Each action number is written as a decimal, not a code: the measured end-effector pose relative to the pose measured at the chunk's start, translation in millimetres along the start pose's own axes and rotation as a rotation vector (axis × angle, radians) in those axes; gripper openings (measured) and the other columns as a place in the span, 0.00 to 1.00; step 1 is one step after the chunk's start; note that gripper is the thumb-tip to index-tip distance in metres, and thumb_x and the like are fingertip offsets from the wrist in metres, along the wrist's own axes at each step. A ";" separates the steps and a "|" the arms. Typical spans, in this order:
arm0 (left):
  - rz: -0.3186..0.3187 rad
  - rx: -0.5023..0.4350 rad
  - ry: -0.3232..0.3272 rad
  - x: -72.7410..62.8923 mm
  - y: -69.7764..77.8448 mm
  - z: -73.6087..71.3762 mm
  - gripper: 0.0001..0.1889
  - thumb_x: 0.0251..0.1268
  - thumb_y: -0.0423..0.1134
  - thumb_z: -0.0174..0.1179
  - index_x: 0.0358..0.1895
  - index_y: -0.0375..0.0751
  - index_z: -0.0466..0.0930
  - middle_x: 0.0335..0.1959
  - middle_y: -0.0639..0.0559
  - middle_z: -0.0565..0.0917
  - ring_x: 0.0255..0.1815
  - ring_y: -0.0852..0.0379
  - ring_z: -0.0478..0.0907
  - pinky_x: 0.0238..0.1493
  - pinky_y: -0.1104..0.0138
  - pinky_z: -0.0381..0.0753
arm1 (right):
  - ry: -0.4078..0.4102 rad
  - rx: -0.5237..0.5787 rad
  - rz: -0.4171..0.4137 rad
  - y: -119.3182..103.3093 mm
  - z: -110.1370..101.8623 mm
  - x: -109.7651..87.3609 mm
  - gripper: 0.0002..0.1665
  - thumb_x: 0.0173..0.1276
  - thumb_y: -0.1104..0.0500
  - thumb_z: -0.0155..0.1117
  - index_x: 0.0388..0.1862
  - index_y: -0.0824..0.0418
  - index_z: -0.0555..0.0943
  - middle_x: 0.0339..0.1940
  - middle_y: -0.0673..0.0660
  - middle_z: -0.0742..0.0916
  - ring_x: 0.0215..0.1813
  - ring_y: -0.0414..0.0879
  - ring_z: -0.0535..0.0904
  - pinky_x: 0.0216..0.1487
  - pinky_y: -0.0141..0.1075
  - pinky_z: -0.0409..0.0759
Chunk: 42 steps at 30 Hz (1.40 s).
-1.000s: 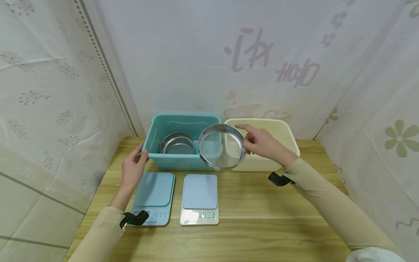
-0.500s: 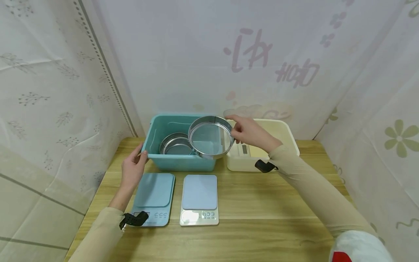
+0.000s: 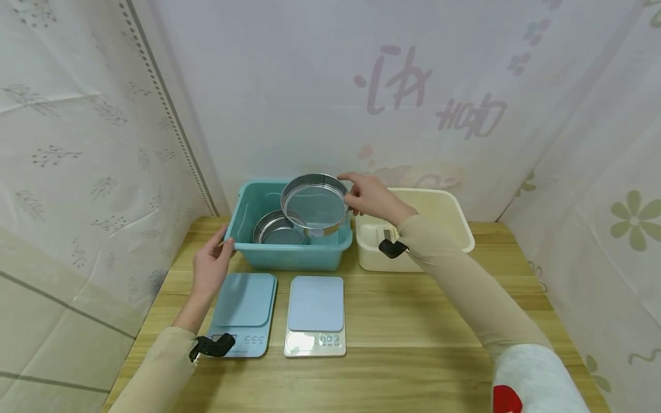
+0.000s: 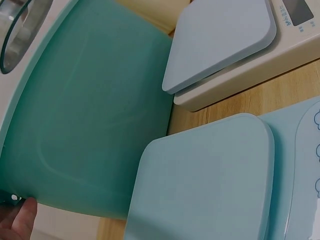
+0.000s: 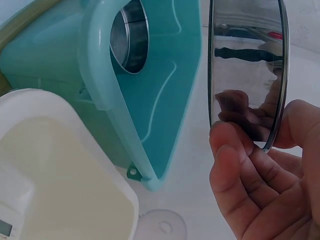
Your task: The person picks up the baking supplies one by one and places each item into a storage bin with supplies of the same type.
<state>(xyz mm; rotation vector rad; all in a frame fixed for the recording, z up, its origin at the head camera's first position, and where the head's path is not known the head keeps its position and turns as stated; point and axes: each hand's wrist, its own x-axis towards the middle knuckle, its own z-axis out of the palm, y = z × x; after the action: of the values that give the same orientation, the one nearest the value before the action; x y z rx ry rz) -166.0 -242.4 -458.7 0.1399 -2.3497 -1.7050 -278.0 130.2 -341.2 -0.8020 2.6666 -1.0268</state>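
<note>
My right hand (image 3: 374, 198) pinches the side of a round metal sieve (image 3: 316, 203), which is tilted above the right half of the teal bin (image 3: 289, 257). The right wrist view shows the sieve's shiny wall (image 5: 247, 65) between thumb and curled fingers. A second round sieve (image 3: 280, 228) lies inside the bin and is partly covered by the raised one. At the bin's front left corner, my left hand (image 3: 210, 265) holds the rim; only some fingertips (image 4: 25, 220) appear in the left wrist view.
A cream bin (image 3: 413, 263) stands right of the teal one, with a scale (image 3: 387, 234) partly visible inside. Before the teal bin lie a blue kitchen scale (image 3: 244, 307) and a white kitchen scale (image 3: 315, 312) on the wooden table (image 3: 403, 327). Patterned cloth (image 3: 289, 103) hangs behind.
My right hand has carried the sieve leftward and away from me, from between the two bins to above the teal bin. My left hand has stayed on the rim.
</note>
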 end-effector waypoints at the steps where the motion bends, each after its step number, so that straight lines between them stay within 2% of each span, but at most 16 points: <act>1: 0.000 0.000 0.000 0.0 0.2 0.0 0.27 0.84 0.43 0.53 0.79 0.41 0.65 0.74 0.36 0.72 0.66 0.37 0.78 0.49 0.83 0.80 | -0.001 -0.002 0.004 0.8 1.6 3.9 0.36 0.74 0.62 0.52 0.81 0.62 0.65 0.29 0.61 0.88 0.30 0.57 0.86 0.31 0.41 0.85; 6: -0.004 -0.002 -0.002 0.7 0.4 -0.1 0.27 0.84 0.43 0.52 0.80 0.42 0.65 0.74 0.36 0.72 0.66 0.38 0.78 0.50 0.82 0.81 | -0.012 0.003 0.034 1.6 8.7 19.8 0.35 0.76 0.60 0.52 0.81 0.60 0.64 0.29 0.61 0.89 0.30 0.57 0.86 0.34 0.41 0.85; 12: -0.024 -0.024 -0.005 2.5 -1.9 0.1 0.27 0.84 0.40 0.52 0.80 0.41 0.63 0.76 0.38 0.69 0.68 0.36 0.75 0.51 0.81 0.80 | -0.024 0.024 0.064 0.8 16.2 36.9 0.35 0.76 0.60 0.52 0.81 0.59 0.64 0.21 0.55 0.84 0.32 0.63 0.84 0.40 0.41 0.81; 16: -0.025 -0.017 -0.005 2.7 -2.8 0.2 0.27 0.84 0.39 0.51 0.80 0.41 0.63 0.76 0.37 0.69 0.68 0.36 0.75 0.50 0.83 0.80 | -0.029 0.028 0.074 0.6 21.6 46.3 0.35 0.76 0.61 0.53 0.81 0.61 0.65 0.17 0.54 0.80 0.33 0.67 0.83 0.41 0.41 0.81; 22: -0.005 -0.014 0.001 0.9 -1.2 0.4 0.27 0.84 0.42 0.52 0.80 0.40 0.64 0.76 0.36 0.70 0.68 0.36 0.76 0.49 0.82 0.81 | -0.028 0.011 0.089 4.1 35.4 58.3 0.33 0.76 0.62 0.53 0.79 0.62 0.66 0.21 0.54 0.84 0.31 0.60 0.84 0.37 0.39 0.83; 27: 0.001 0.001 0.011 0.8 -0.8 1.0 0.27 0.84 0.42 0.52 0.79 0.40 0.65 0.75 0.38 0.72 0.66 0.36 0.77 0.49 0.81 0.81 | -0.041 0.018 0.106 7.3 47.8 66.0 0.32 0.77 0.63 0.53 0.79 0.62 0.66 0.25 0.57 0.87 0.33 0.60 0.87 0.35 0.39 0.85; 32: 0.006 -0.025 0.008 0.9 -0.8 0.8 0.26 0.83 0.40 0.53 0.79 0.40 0.66 0.74 0.37 0.72 0.66 0.35 0.77 0.50 0.81 0.82 | -0.066 0.032 0.129 6.5 58.3 72.0 0.31 0.78 0.63 0.53 0.79 0.61 0.66 0.23 0.58 0.85 0.28 0.54 0.84 0.38 0.45 0.87; 35: 0.010 -0.031 0.005 0.6 -1.0 0.3 0.26 0.83 0.40 0.53 0.79 0.40 0.66 0.74 0.36 0.72 0.66 0.35 0.77 0.49 0.81 0.82 | -0.075 0.026 0.131 4.3 63.3 75.1 0.31 0.78 0.63 0.53 0.79 0.62 0.66 0.22 0.56 0.84 0.26 0.49 0.82 0.38 0.45 0.88; 42: 0.020 0.006 0.003 0.8 -1.3 -0.9 0.27 0.84 0.42 0.52 0.79 0.40 0.65 0.74 0.36 0.71 0.65 0.33 0.78 0.49 0.82 0.81 | -0.102 0.016 0.147 0.0 70.6 82.3 0.29 0.80 0.62 0.54 0.77 0.63 0.67 0.27 0.58 0.86 0.28 0.50 0.84 0.42 0.48 0.89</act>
<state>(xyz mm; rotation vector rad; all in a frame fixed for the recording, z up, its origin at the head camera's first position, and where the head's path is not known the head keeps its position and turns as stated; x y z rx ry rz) -166.7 -243.8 -459.6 0.1192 -2.3459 -1.6875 -323.0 45.3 -391.4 -0.6273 2.5838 -0.9435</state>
